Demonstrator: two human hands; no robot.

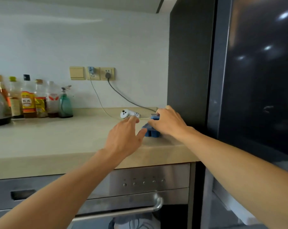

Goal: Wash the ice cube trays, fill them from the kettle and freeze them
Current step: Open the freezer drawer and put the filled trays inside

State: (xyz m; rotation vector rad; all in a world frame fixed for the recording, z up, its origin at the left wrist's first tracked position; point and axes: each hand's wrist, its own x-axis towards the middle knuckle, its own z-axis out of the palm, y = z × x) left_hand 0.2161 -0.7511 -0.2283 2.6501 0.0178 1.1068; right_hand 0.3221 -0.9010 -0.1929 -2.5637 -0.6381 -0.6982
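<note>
Blue ice cube trays [152, 130] on the beige surface [57, 138]: right hand [168, 123] grips them from above; left hand [125, 138] spread, thumb touching their edge. Cooking-wine bottle [28, 100] labelled "料酒".

A row of condiment bottles [29, 100] stands along the back of the beige countertop [57, 138], a green pump bottle [65, 103] at its right end. A white controller [128, 114] lies below the wall sockets [100, 73], where a grey cable [123, 96] is plugged in. A steel oven [140, 192] sits under the counter.
</note>
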